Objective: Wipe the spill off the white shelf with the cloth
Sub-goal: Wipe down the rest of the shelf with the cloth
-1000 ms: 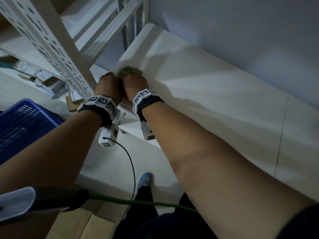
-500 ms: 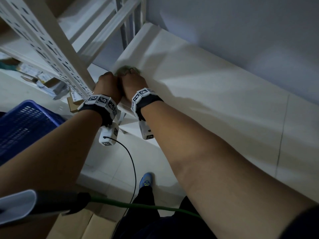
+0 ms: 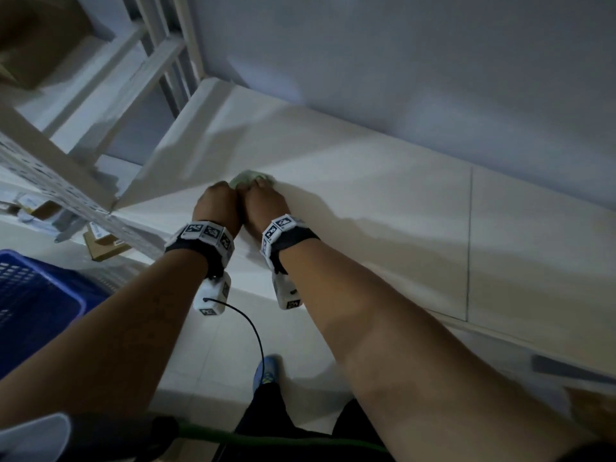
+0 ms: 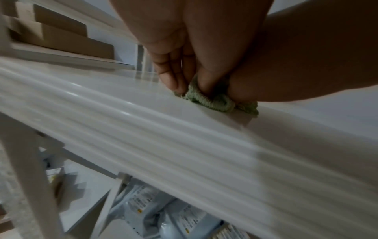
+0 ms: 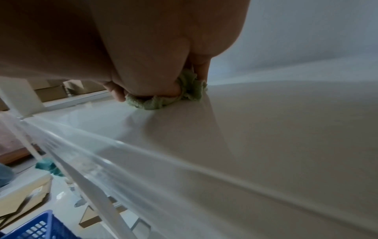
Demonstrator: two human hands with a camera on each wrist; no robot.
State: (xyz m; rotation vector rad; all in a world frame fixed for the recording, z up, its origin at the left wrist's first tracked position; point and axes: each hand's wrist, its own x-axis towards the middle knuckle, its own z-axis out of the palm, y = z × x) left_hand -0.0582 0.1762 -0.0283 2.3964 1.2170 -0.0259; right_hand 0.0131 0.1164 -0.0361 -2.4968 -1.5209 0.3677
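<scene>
A bunched green cloth (image 3: pixel 249 178) (image 4: pixel 212 100) (image 5: pixel 163 101) lies pressed on the white shelf (image 3: pixel 383 211) (image 4: pixel 143 129) (image 5: pixel 266 145). My left hand (image 3: pixel 217 203) (image 4: pixel 180 77) and right hand (image 3: pixel 265 203) (image 5: pixel 155 84) sit side by side on it, knuckles touching. Curled fingers of both hands grip the cloth against the shelf top. No spill shows on the shelf surface; the cloth covers the spot under the hands.
A perforated white upright (image 3: pixel 66 195) stands left of the hands at the shelf's corner. A blue crate (image 3: pixel 30 301) sits low at the left. Cardboard boxes (image 3: pixel 103 241) and packets lie below the shelf. The grey wall (image 3: pixel 433 78) backs the shelf.
Both hands have slid the cloth to the right along the shelf, away from its left corner and the upright. The grip on the cloth is the same.
</scene>
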